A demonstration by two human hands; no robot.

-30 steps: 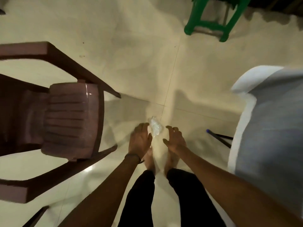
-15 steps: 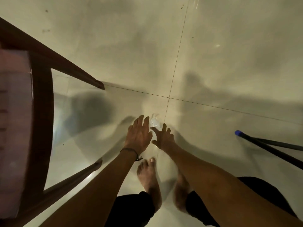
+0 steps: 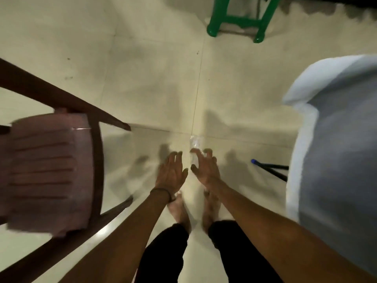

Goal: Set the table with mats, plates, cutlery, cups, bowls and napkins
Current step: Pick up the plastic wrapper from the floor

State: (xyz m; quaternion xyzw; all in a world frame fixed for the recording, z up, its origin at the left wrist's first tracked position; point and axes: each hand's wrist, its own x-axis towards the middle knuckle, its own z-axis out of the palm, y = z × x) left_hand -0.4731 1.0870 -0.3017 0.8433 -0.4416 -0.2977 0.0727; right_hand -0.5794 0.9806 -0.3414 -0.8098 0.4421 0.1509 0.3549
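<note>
Standing barefoot on pale floor tiles [image 3: 153, 88], a person in black trousers [image 3: 163, 256] stretches both arms down past the feet [image 3: 179, 209]. The left hand [image 3: 171, 174], with a dark band [image 3: 161, 192] at the wrist, is released, its fingers straight and holding nothing. The right hand [image 3: 206, 170] has its fingers spread and bent at the near end of a small clear plastic thing [image 3: 195, 142], which lies at the tile joint just beyond both hands. Blur hides whether the hand grasps it. A brown plastic chair [image 3: 49, 170] stands to the left. To the right a white-draped table [image 3: 336, 160] hangs over a black rod with a blue tip [image 3: 271, 169]. Farthest off stands a green stool [image 3: 236, 19].
</note>
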